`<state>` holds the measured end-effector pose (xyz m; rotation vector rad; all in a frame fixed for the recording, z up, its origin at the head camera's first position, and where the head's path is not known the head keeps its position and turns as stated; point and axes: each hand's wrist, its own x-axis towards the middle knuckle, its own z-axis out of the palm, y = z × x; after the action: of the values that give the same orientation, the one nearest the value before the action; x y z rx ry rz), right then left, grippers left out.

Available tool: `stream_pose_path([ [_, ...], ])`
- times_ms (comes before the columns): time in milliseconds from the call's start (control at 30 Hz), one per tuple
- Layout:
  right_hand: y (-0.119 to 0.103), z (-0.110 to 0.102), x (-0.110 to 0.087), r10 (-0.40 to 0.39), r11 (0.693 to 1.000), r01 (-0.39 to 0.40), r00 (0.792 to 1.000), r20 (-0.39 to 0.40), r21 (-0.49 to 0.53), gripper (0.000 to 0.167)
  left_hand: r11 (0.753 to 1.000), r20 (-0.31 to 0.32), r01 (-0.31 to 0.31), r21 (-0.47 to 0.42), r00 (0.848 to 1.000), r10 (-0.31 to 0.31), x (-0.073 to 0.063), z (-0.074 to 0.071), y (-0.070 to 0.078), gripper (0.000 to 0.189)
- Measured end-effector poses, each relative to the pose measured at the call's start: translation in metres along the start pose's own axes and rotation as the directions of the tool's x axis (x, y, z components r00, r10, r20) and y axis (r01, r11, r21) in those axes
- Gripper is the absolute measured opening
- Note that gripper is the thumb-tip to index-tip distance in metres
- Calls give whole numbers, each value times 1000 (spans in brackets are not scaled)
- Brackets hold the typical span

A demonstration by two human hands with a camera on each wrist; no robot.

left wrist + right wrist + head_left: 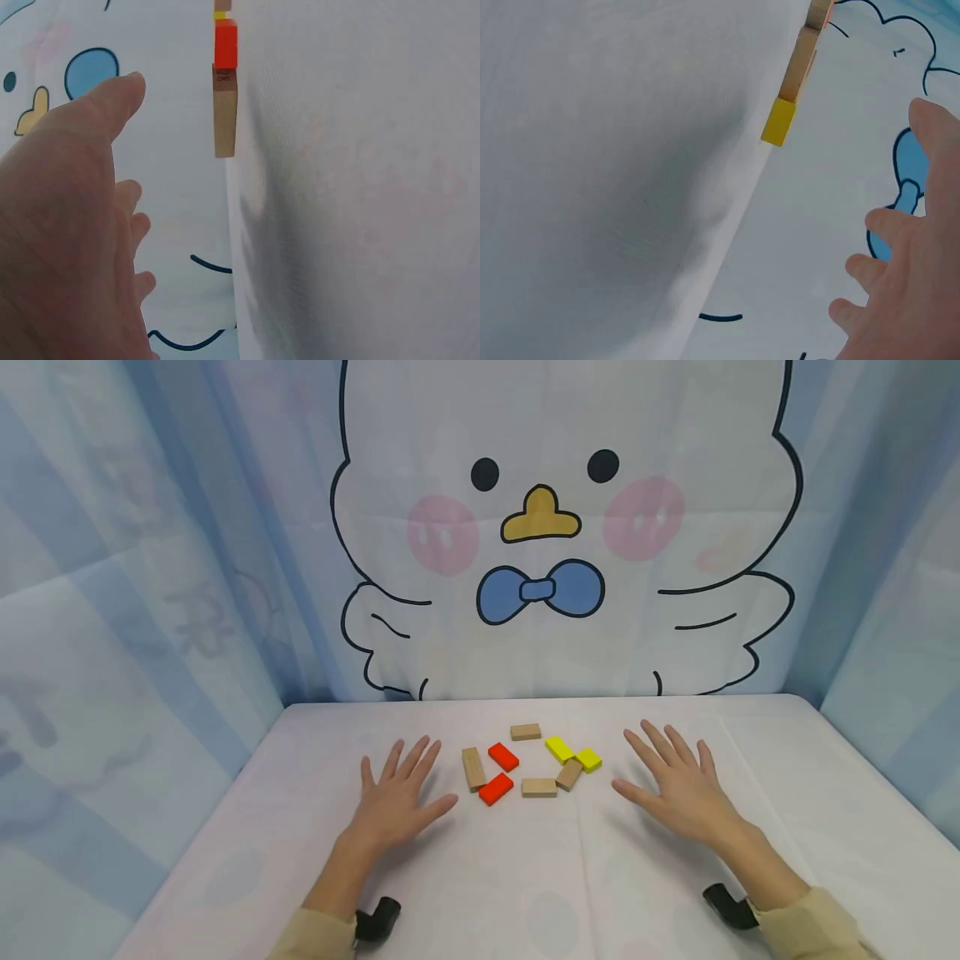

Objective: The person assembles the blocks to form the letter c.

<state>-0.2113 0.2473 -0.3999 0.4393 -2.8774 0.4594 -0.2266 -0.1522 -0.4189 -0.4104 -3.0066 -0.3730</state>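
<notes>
Small wooden blocks lie scattered mid-table between the hands. Two are red, one red block (pixel 503 757) behind the other red block (pixel 496 789). Two yellow blocks sit to the right, a longer yellow block (pixel 559 749) and a shorter-looking yellow block (pixel 588 760). Several are plain wood, among them a plain block (pixel 473 769) nearest my left hand. My left hand (pixel 393 810) hovers left of the blocks, fingers spread, holding nothing. On the other side my right hand (pixel 686 789) is spread above the table, apart from the yellow blocks. In the right wrist view a yellow block (pixel 778 122) shows beyond the hand.
A white cloth covers the table (pixel 555 868). Behind it hangs a curtain (pixel 540 652) printed with a cartoon bird, and blue-and-white drapes (pixel 150 610) flank the sides. Black wrist devices (pixel 378 920) sit under both forearms.
</notes>
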Motion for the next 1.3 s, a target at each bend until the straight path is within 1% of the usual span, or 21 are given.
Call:
stream_pose_path([
  [233,-9,5,8,-12,1000,12,1000,-3,-1,83,1000,-21,-27,-2,999,26,7,2,7,84],
  [467,-18,14,16,-28,999,29,999,-24,21,82,998,-38,-34,-57,999,32,15,7,12,83],
  [633,-27,19,23,-21,999,22,999,-26,37,82,997,-43,-40,-68,998,37,19,11,13,81],
  [733,-31,23,27,-20,999,21,999,-28,43,81,995,-45,-45,-92,998,41,21,13,14,81],
  [867,-37,26,33,-31,998,33,999,-33,57,80,987,-45,-55,-151,998,49,24,15,14,79],
  [1000,-44,30,38,-45,996,47,998,-38,73,79,982,-39,-72,-177,997,66,27,19,13,78],
  [1133,-51,34,44,-54,994,58,998,-38,97,79,974,-60,-105,-202,994,95,31,22,12,77],
  [1233,-55,37,48,-64,991,69,997,-41,117,79,963,-79,-127,-236,991,111,33,24,11,76],
  [1300,-58,39,50,-71,989,76,997,-44,127,79,957,-76,-130,-259,991,114,35,26,10,76],
])
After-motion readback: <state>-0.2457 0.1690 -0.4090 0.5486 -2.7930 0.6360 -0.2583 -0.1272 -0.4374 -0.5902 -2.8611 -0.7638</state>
